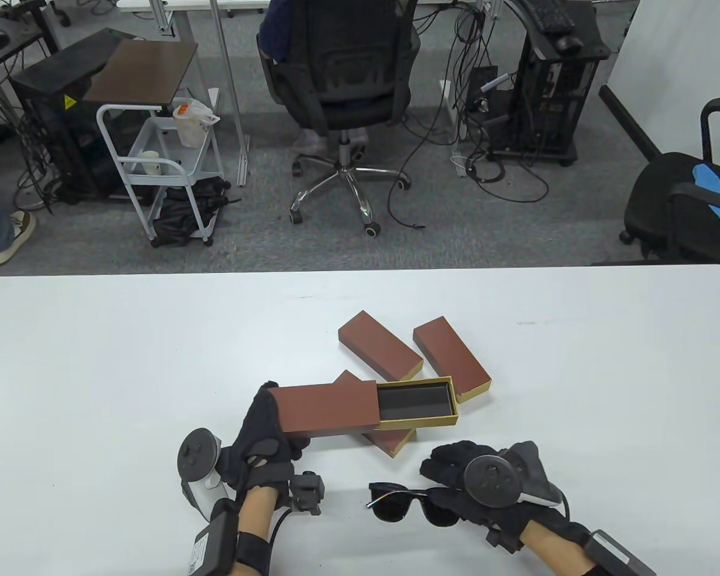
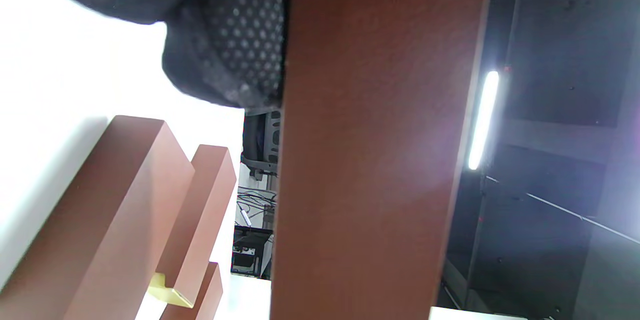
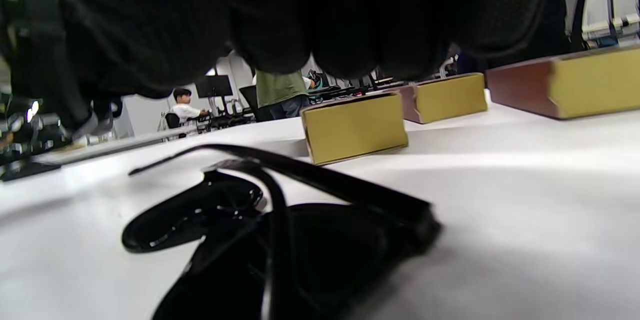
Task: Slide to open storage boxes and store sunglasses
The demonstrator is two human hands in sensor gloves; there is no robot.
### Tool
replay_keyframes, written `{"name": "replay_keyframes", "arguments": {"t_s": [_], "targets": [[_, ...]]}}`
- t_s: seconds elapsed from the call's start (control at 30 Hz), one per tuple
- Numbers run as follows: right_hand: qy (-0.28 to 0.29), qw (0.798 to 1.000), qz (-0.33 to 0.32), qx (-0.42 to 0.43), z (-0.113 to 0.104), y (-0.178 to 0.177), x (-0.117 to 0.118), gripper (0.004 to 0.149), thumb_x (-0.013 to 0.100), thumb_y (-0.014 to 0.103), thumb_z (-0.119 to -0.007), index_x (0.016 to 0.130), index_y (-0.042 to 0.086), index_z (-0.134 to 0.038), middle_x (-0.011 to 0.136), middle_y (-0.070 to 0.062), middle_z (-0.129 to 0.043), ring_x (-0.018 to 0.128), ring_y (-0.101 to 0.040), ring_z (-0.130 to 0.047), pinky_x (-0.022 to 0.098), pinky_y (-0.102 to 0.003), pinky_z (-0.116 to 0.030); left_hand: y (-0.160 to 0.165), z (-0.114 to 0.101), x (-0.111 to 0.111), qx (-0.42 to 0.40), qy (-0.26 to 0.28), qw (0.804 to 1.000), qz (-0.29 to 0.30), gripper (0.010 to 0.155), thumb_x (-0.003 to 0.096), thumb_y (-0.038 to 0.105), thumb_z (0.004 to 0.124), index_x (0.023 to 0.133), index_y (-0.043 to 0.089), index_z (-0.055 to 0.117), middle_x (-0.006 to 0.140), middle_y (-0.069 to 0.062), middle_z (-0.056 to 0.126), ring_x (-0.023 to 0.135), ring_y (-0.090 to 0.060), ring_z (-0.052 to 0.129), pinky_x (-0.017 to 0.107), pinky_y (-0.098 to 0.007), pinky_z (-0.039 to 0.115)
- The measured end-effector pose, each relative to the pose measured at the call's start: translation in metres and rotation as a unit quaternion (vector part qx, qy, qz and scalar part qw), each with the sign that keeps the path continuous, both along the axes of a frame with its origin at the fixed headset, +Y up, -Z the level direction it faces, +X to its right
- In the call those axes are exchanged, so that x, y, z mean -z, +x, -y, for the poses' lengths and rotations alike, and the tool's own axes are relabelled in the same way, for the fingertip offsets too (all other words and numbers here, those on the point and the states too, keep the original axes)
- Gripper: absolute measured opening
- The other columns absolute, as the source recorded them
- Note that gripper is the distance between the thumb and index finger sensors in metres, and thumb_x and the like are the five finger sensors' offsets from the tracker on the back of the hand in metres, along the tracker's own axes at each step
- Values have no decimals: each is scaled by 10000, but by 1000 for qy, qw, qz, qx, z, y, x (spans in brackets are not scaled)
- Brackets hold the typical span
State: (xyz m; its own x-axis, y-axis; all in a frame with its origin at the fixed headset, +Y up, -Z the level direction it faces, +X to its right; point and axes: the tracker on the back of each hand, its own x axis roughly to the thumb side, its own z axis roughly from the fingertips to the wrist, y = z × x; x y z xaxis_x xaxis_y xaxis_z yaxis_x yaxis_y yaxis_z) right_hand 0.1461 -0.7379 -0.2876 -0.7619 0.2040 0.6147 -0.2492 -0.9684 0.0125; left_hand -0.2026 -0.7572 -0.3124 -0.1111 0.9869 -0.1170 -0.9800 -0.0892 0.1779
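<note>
1. Table (image 1: 96,360): white; grey carpet, office chair (image 1: 342,72) at 12 o'clock.
2. Left hand (image 1: 258,444): grips open storage box (image 1: 360,408), centre.
3. Right hand (image 1: 474,486): fingers curled over sunglasses (image 1: 405,504), 6 o'clock; grasp unclear.

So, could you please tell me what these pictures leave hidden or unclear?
- Right hand on the sunglasses: table view, the glove covers one lens; wrist view too dark to show a grip.
- Fourth box: mostly under the open box.
- Left hand fingers: behind the sleeve.
</note>
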Motion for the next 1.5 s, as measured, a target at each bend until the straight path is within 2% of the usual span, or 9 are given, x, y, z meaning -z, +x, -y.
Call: {"name": "replay_keyframes", "arguments": {"t_s": [0.13,0.3,0.37,0.6,0.77,0.87,1.03,1.23,1.5], "targets": [[27,998,0,-56,2,-26,-3,469,272,448,-900,712,288,-868,790,-49,-904,671,-329,-909,519,-503,-793,-6,2,0,-1,-4,1000,-9,748,492,653,541,1085,197,541,651,-79,947,352,-195,988,254,-403,840],[22,994,10,-108,9,-40,-5,531,247,467,-920,728,253,-854,791,-76,-901,672,-333,-915,517,-514,-788,-8,4,-1,-9,-4,1000,-12,751,490,648,537,1083,187,542,647,-91,948,349,-200,989,256,-410,838],[34,992,10,-123,12,-41,-7,495,256,451,-916,706,250,-875,747,-84,-931,622,-323,-942,491,-507,-806,-7,4,-1,-7,-5,1000,-10,751,489,647,536,1082,186,544,646,-92,949,348,-200,989,256,-411,838],[42,989,24,-139,20,-45,-10,399,286,352,-900,662,218,-908,623,-109,-986,485,-305,-977,403,-490,-835,-5,8,0,-10,-10,1000,-5,752,487,643,537,1081,182,548,643,-98,948,345,-207,987,253,-416,836],[42,989,22,-142,21,-45,-10,395,285,345,-895,663,233,-908,615,-82,-988,485,-287,-976,407,-478,-837,-4,8,-1,-8,-12,1000,-3,752,489,642,535,1083,182,544,647,-99,946,350,-209,986,259,-420,834],[49,991,26,-125,14,-42,-11,391,280,345,-895,660,252,-911,616,-70,-985,489,-282,-973,410,-476,-835,-5,8,-1,-9,-12,1000,-6,752,488,642,535,1084,183,545,649,-99,946,350,-209,987,260,-419,834],[79,991,36,-104,-22,-32,-15,387,279,336,-893,660,269,-911,631,-70,-972,504,-287,-961,423,-482,-824,-5,8,-1,-11,-15,1000,-8,750,487,640,532,1085,187,545,651,-99,945,352,-211,986,260,-421,833],[123,987,72,-77,-87,-16,-12,386,275,328,-895,658,281,-913,637,-70,-964,512,-288,-953,432,-486,-816,-7,9,-2,2,-23,1000,-10,748,487,636,527,1084,186,546,649,-100,945,348,-212,985,254,-419,834],[203,964,117,-126,-136,-10,8,390,283,306,-884,672,284,-903,659,-80,-941,537,-297,-928,453,-496,-796,-2,8,-2,-9,-22,1000,12,749,488,633,525,1087,184,541,655,-104,941,356,-215,983,261,-423,832]]}}
